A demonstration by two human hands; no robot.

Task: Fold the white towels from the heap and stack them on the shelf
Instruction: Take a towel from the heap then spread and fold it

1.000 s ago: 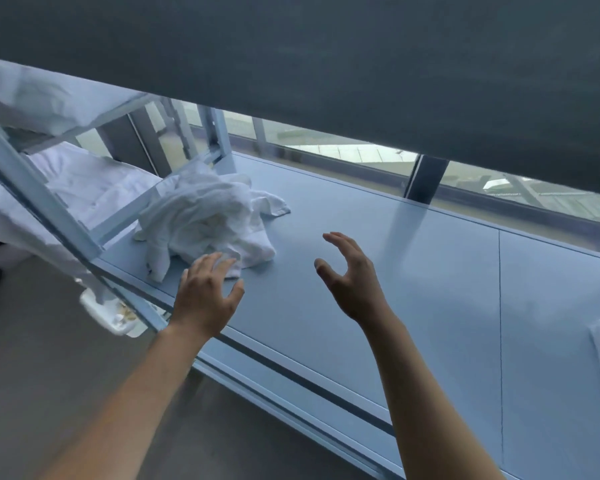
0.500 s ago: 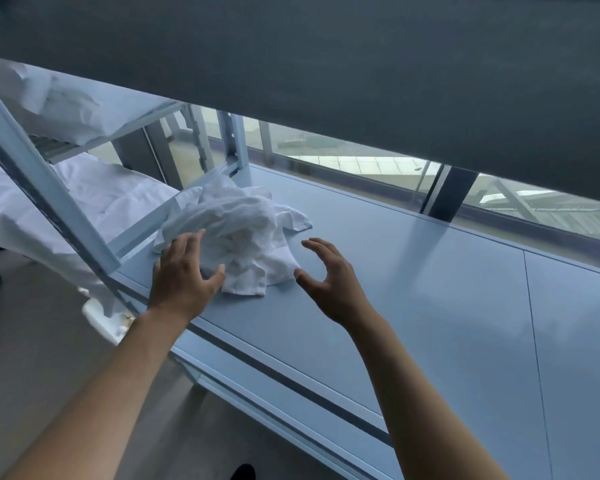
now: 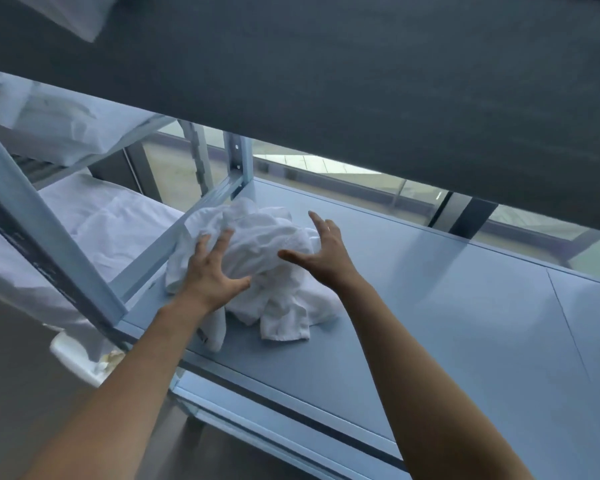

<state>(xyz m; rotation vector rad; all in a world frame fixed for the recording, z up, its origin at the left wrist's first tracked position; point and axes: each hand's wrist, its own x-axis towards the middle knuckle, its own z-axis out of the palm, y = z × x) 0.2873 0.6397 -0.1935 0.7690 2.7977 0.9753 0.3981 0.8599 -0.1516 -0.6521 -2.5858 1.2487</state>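
A crumpled heap of white towels (image 3: 271,261) lies on the light grey shelf (image 3: 447,306), towards its left end and just beside the metal upright (image 3: 238,161) at the far left corner. One loose towel end trails from the heap towards the near edge of the shelf.

The left hand (image 3: 210,275) lies on the left side of the heap with its fingers spread wide and straight and the thumb stretched out to the right; the fingertips press into the cloth, but nothing is gripped. The right hand (image 3: 323,252) is at the right side of the heap, fingers apart and only slightly bent, thumb pointing left across the cloth (whether the palm actually touches the towels cannot be told). It has hold of nothing. The heap sits between the two hands.

Above, the dark underside of the next shelf (image 3: 326,81) fills the top of the view. To the left, past a slanting frame post (image 3: 32,216), white linen (image 3: 118,220) lies on a neighbouring rack. Behind the shelf is window glass (image 3: 326,171).
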